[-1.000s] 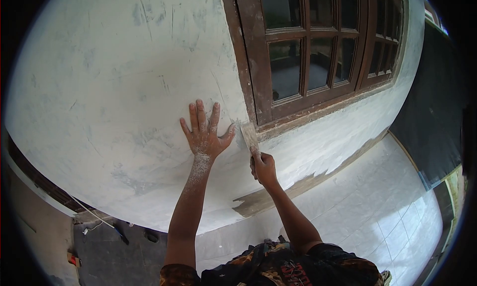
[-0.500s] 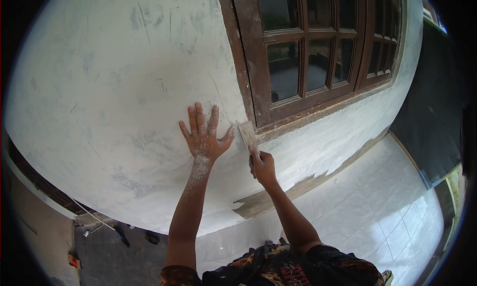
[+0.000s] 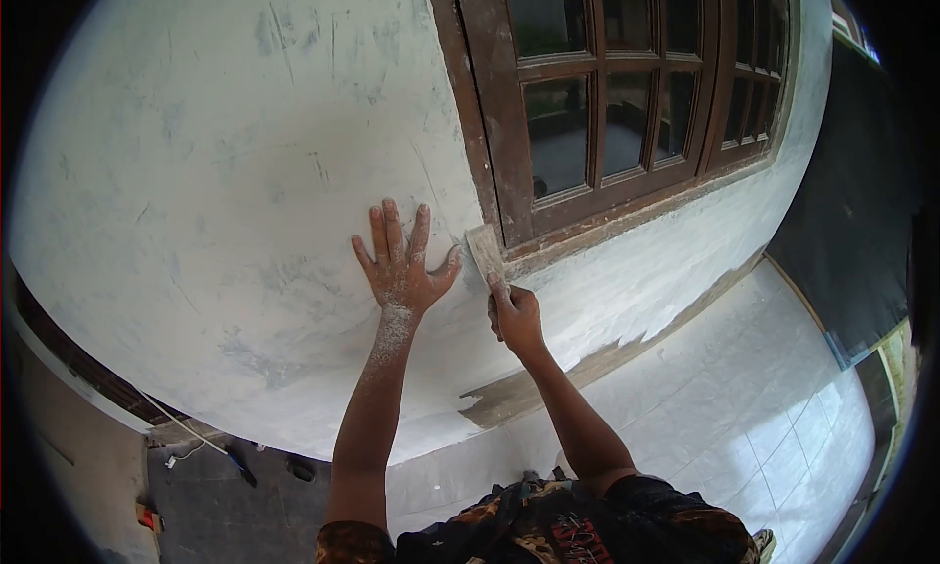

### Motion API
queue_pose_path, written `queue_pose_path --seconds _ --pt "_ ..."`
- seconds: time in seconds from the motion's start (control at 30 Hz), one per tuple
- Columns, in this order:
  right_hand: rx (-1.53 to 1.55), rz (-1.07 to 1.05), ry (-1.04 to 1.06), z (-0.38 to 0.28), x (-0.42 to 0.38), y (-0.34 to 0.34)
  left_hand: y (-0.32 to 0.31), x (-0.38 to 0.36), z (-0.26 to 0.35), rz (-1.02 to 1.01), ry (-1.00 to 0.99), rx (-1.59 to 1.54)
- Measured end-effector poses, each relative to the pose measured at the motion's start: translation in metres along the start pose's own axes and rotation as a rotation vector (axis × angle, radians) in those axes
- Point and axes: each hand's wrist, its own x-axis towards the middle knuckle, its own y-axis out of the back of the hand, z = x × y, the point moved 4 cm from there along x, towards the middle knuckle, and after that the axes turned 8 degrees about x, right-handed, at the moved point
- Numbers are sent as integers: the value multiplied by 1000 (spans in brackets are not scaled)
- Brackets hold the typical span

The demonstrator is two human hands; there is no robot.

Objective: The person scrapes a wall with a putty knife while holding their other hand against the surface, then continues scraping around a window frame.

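My left hand (image 3: 403,270) lies flat on the white plastered wall (image 3: 245,172), fingers spread, with white dust over the wrist and thumb. Just right of it, my right hand (image 3: 515,319) is wrapped round the handle of a putty knife (image 3: 486,254). The broad, whitish blade points up and rests against the wall by the lower left corner of the brown window frame (image 3: 509,211). Its edge is close to my left thumb. Grey patches and dark scratches mark the plaster around both hands.
Glass panes (image 3: 558,138) fill the wooden window at upper right. Bare grey cement (image 3: 519,393) shows along the wall's foot, above pale floor tiles (image 3: 685,427). A dark sheet (image 3: 847,202) hangs at right. A long-handled tool (image 3: 201,437) leans at lower left.
The putty knife and my right hand have shifted slightly up and left, bringing the blade nearer the window frame's corner edge. My left hand stays in place on the wall.
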Motion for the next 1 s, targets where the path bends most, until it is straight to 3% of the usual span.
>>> queue_pose_path --seconds 0.13,1.0 --pt "-32 14 -101 12 -14 9 0 -2 -1 5 -4 0" --pt "-17 -1 -62 -8 -1 1 -1 1 1 19 -15 0"
